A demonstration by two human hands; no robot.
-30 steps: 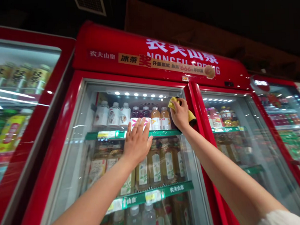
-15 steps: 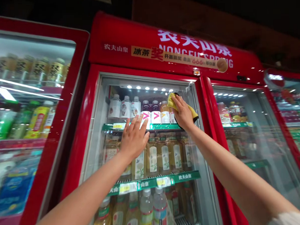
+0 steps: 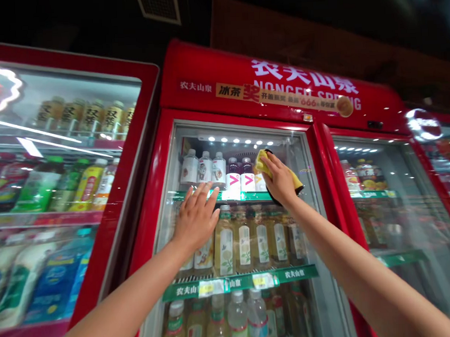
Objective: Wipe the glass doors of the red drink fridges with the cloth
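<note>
My left hand [image 3: 197, 214] lies against the glass door [image 3: 302, 234] of a red drinks fridge, its fingers spread and nothing in it. To its right, my right hand [image 3: 280, 178] presses a yellow cloth with a dark edge [image 3: 290, 178] to the glass, near the upper right of the door. Part of the cloth is hidden under the palm. Behind the glass, white bottles [image 3: 204, 167] and purple-capped bottles [image 3: 246, 175] stand on the top shelf, and tall pale-yellow bottles [image 3: 244, 242] fill the shelf below.
Red frame [image 3: 151, 191] borders the door on the left. Another fridge with bottles [image 3: 87, 184] stands at the left. A second glass door [image 3: 398, 215] is on the right, with a further fridge beyond it. A lit sign [image 3: 306, 78] runs across the top.
The view has shifted, so the fridges appear lower and farther right. Against the door, my left hand has moved left; my right hand with the cloth remains near the upper right.
</note>
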